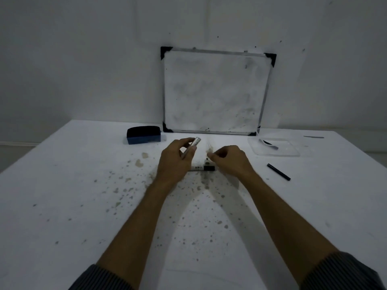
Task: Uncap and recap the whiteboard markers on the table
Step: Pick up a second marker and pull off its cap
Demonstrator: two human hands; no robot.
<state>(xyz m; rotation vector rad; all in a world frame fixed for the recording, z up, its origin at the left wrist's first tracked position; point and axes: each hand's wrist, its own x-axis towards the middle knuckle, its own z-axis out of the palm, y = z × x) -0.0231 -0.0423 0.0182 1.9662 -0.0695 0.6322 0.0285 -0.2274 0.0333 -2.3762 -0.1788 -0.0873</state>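
Above the stained white table (62, 185), the left hand (173, 162) grips a silvery-grey whiteboard marker (191, 146), tilted up toward the framed whiteboard (213, 91). The right hand (230, 160) is curled; its contents cannot be told. Another marker with a black cap (202, 168) lies between the hands, and a slim black marker (278, 172) lies apart at right.

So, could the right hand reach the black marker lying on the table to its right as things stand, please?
Probably yes: the black marker lies in the open beside the right hand, with only bare table between them. The fingers are curled, though; whether they hold something is unclear.
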